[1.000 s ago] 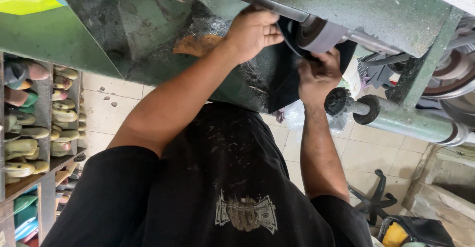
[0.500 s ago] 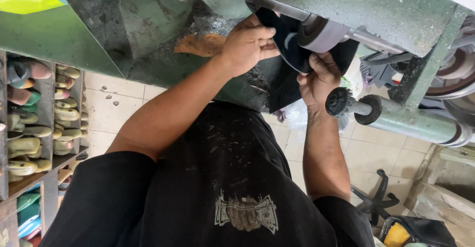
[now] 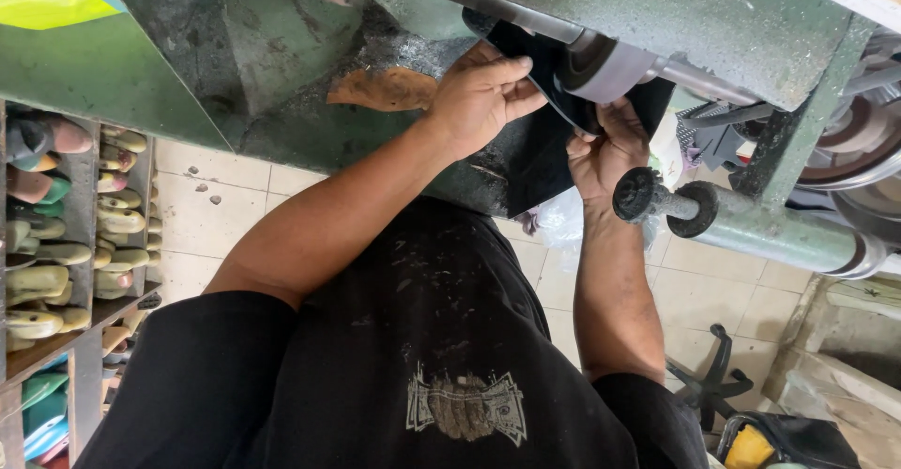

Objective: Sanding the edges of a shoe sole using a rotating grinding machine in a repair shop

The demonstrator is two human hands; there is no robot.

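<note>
My left hand point(image 3: 479, 93) and my right hand point(image 3: 605, 150) both grip a thin black shoe piece point(image 3: 549, 107). They press it against a grey sanding roller point(image 3: 610, 67) on the shaft of a green machine point(image 3: 713, 18). The left hand's fingers lie over the piece's left edge. Under the roller, the right hand holds the piece from below. Part of the black piece is hidden behind the roller and the hands.
A black knob point(image 3: 638, 195) on a grey-green bar sticks out just beside my right wrist. A brown leather scrap point(image 3: 385, 89) lies on the machine's dusty face. A rack of shoe lasts point(image 3: 56, 234) stands at the left. A chair base point(image 3: 713, 384) and a yellow-black bag point(image 3: 760, 445) sit on the tiled floor.
Both hands have shifted the black piece a little against the roller. My left hand's fingers have slid further over its edge, and my right hand has moved under the roller.
</note>
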